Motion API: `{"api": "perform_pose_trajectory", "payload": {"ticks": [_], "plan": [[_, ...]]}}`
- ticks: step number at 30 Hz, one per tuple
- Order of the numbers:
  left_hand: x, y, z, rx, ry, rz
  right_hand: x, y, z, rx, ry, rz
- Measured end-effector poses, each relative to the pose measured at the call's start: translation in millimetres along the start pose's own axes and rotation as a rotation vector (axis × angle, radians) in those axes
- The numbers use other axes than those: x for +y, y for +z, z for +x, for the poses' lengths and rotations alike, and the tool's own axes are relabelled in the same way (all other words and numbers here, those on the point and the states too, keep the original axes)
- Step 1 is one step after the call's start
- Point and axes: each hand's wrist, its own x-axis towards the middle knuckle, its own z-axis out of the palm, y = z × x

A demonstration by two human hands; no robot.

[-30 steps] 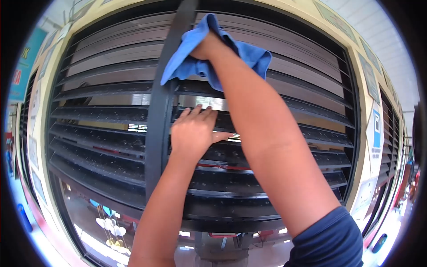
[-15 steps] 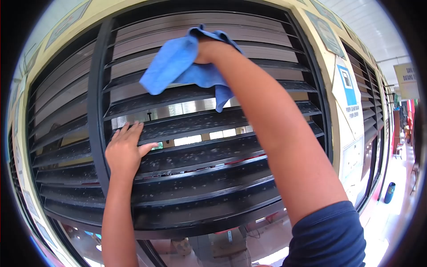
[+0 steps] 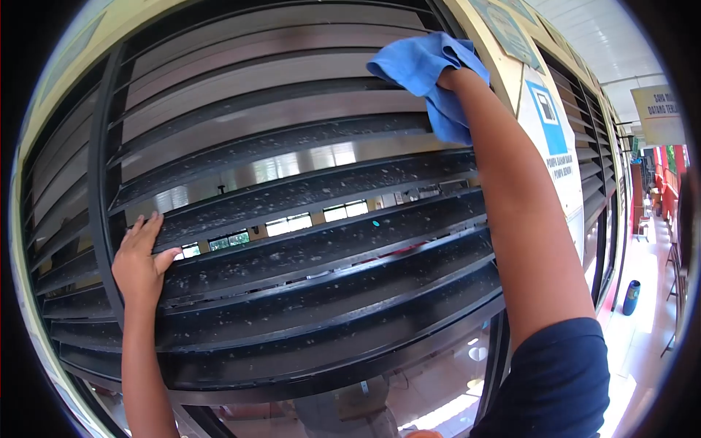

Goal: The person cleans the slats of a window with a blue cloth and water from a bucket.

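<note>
A large louvered window with dark slats [image 3: 292, 212] fills the view, its lower slats speckled with pale spots. At the upper right, my right hand [image 3: 454, 79] is closed on a blue cloth [image 3: 416, 64], which lies against the slats near the right side of the frame. The cloth covers most of the fingers. My left hand [image 3: 140, 259] rests with spread fingers on the slat edges beside the dark upright post [image 3: 102, 175] and holds nothing.
Right of the window, a wall carries a blue and white sign [image 3: 549, 120]. Farther right are a hanging sign [image 3: 657, 109] and a dark cylindrical object [image 3: 631, 297] on the walkway floor. Glass panes [image 3: 445, 387] sit below the slats.
My right hand and the cloth have moved right along the slats, toward the frame's right side. The view has shifted right; my left hand remains at the same post.
</note>
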Motion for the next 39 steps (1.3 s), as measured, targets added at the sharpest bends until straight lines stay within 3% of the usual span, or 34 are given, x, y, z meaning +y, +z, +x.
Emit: {"api": "perform_pose_trajectory", "payload": {"ticks": [1,2,4,8,17,19,22,23,26,39], "plan": [[-1,1,0,-0.006,-0.009,-0.008,11,13,4,0.069,-0.012,-0.051],[-1,2,-1,-0.004,-0.008,-0.015,47,52,39,0.138,-0.234,-0.159],[-2,2,0,-0.005,-0.008,-0.019,6,0,8,0.066,-0.183,-0.104],[1,1,-1,-0.008,-0.027,-0.017,1,-3,3,0.298,-0.104,-0.171],[-7,5,-3,-0.050,-0.020,0.063,22,6,7,0.323,-0.077,-0.374],[-9,7,-3,-0.050,-0.029,0.056,28,6,4,0.274,-0.139,-0.431],[-7,6,-3,-0.058,-0.034,0.054,-9,-47,-24,-0.009,-0.294,-0.459],[-7,5,-1,-0.059,-0.035,0.051,-3,-38,-13,0.041,-0.372,-0.515],[-9,5,-4,-0.055,-0.027,0.050,-14,-49,-24,0.045,-0.373,-0.331],[-13,12,-4,-0.048,-0.119,0.062,-29,-85,-142,-0.341,-0.243,-0.186]]}}
